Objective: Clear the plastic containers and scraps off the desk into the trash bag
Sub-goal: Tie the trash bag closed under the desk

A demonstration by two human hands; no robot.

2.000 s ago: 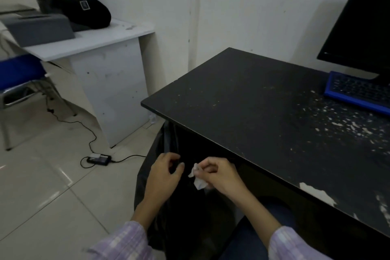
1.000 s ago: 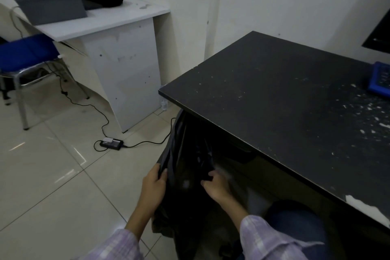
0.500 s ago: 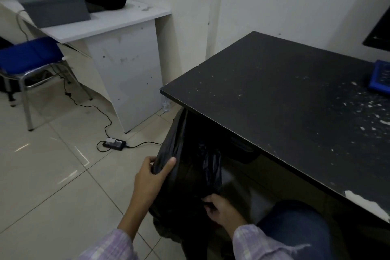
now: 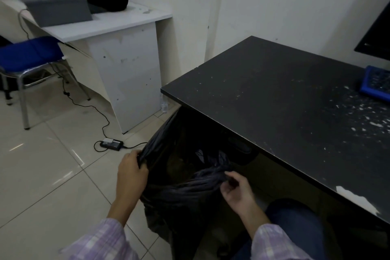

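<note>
A black trash bag (image 4: 179, 177) hangs below the left front edge of the black desk (image 4: 285, 99). My left hand (image 4: 130, 172) grips the bag's left rim, which is gathered into a bunch. My right hand (image 4: 237, 191) pinches the bunched right rim, lower and nearer to me. The bag's mouth gapes between my two hands, and its inside is too dark to make out. On the visible desk top I see only white chipped flecks (image 4: 363, 112), no containers or scraps.
A blue keyboard (image 4: 377, 83) and a dark monitor (image 4: 375, 36) sit at the desk's far right. A white desk (image 4: 109, 25) with a grey box and a black cap stands at left, beside a blue chair (image 4: 29, 55). A power adapter (image 4: 111, 144) and cable lie on the tiled floor.
The white scrap held in my right hand two seconds ago is gone from view. Both hands have since moved onto the bag's rim and bunched it, and my right hand has risen.
</note>
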